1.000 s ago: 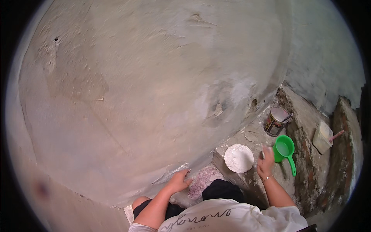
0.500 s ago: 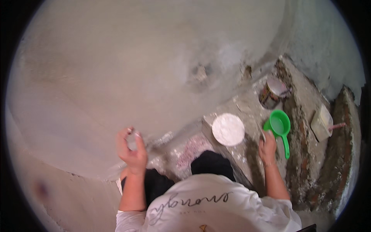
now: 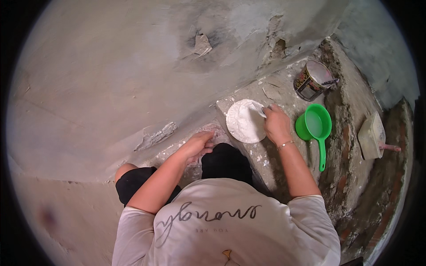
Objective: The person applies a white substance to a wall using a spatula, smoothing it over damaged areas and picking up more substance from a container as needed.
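A round tub of white powdery paste point(image 3: 242, 122) stands on the step just ahead of my knees. My right hand point(image 3: 278, 126) is closed around a thin, pale flat scraper point(image 3: 258, 111), its blade dipping into the white paste at the tub's right side. The scraper's handle is mostly hidden in my fingers. My left hand point(image 3: 197, 145) hovers above the pinkish patch of the lower step, left of the tub and near my knee. Its fingers bend loosely, apart from the thumb, with nothing visible in them.
Right of the tub, a green dipper point(image 3: 314, 126) holds cloudy liquid. Behind it stands a paint can point(image 3: 312, 82) with a tool in it. A cream container point(image 3: 372, 135) with a pink handle rests on the rough steps farther right. A plastered wall point(image 3: 111, 88) rises ahead.
My right hand has moved left from beside the green dipper to the tub, bringing the scraper into the paste. My left hand has come right and lower, toward my knee. The view has shifted.
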Demonstrator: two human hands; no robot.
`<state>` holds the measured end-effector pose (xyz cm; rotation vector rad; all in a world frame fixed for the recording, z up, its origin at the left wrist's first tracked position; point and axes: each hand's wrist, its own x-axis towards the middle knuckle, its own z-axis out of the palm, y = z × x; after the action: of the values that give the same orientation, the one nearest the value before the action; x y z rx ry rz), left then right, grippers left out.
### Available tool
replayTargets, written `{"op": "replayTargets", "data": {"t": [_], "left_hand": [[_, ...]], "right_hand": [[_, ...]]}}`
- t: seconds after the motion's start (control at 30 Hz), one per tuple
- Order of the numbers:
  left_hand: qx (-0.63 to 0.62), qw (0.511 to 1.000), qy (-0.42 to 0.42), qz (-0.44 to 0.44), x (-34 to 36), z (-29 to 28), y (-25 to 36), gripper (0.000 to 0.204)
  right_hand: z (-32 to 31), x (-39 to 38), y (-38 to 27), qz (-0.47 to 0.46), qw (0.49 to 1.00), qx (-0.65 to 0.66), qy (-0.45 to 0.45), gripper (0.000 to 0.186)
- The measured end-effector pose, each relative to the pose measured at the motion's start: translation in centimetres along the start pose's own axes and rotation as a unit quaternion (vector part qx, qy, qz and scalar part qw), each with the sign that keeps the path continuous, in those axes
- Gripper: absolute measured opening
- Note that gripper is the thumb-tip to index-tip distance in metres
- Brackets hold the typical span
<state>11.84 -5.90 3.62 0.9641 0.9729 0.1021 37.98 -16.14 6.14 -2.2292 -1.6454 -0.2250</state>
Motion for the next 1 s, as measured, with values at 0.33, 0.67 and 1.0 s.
{"op": "replayTargets", "data": {"t": [0.33, 0.67, 1.0], "left_hand": [[-0.154, 0.977, -0.133, -0.061, 5.5, 4.7, -1.1, 0.087], [-0.167, 0.974, -0.137, -0.073, 3.9, 4.9, -1.5, 0.091], [-0.101, 0.994, 0.01, -0.043, -2.0, -3.7, -3.6, 0.078]], "right_hand": [[6.9, -1.7, -0.6, -0.038, 0.992, -0.079, -0.089, 0.014], [5.2, 2.2, -1.2, -0.055, 0.995, -0.081, -0.028, 0.014], [3.4, -3.2, -1.6, -0.097, 0.988, -0.07, -0.095, 0.016]]}}
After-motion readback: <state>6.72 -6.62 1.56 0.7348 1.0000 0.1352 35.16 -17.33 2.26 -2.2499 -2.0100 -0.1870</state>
